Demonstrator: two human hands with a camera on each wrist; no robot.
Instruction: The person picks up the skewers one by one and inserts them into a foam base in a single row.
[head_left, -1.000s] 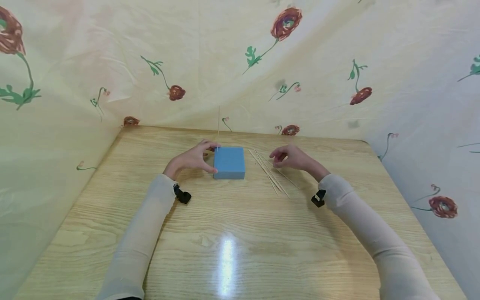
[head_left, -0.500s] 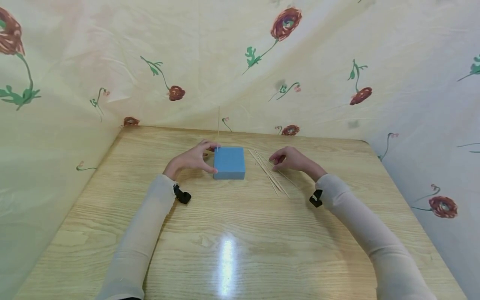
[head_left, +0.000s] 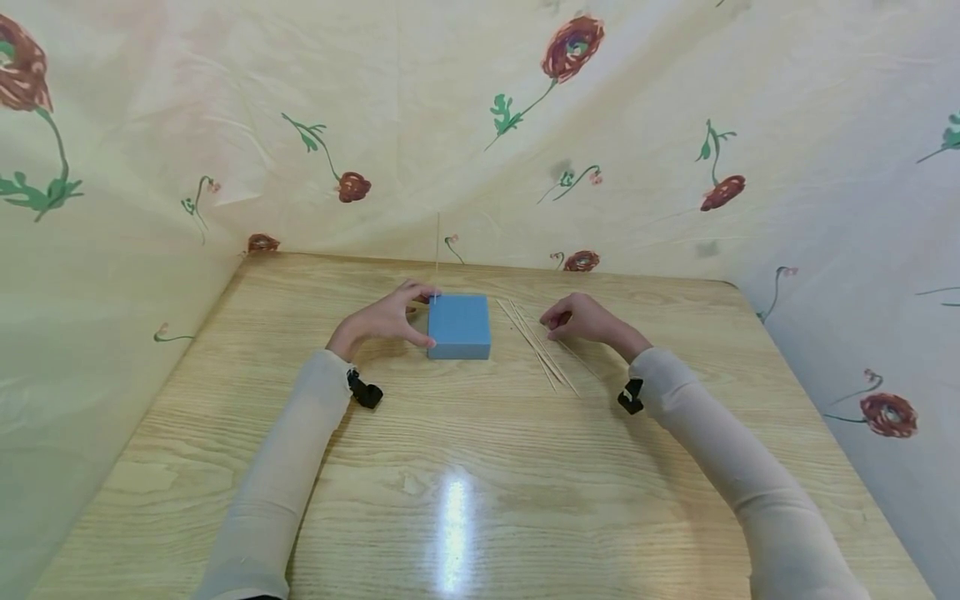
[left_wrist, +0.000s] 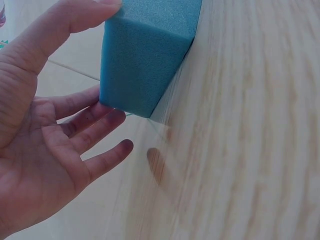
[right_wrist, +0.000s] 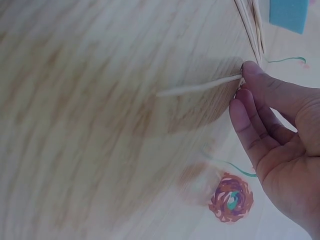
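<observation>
A square blue foam block (head_left: pixel 460 321) lies flat on the wooden table. My left hand (head_left: pixel 378 319) grips its left side, thumb at the near corner and fingers at the far one. In the left wrist view the last fingers hang off the foam block (left_wrist: pixel 142 70). One thin wooden stick (head_left: pixel 437 250) stands upright at the block's far left corner; its foot is too small to make out. To the right, my right hand (head_left: pixel 588 319) pinches another thin stick (right_wrist: pixel 200 88) between thumb and fingertips, low over the table.
Several loose sticks (head_left: pixel 534 343) lie in a slanting bundle between the block and my right hand. A flowered cloth (head_left: pixel 465 125) hangs behind the table (head_left: pixel 480 442) and along both sides. Each wrist carries a black camera mount.
My right hand has shifted slightly left and its fingertips have closed on the outermost stick. The left hand, the block and the upright stick stay as they were.
</observation>
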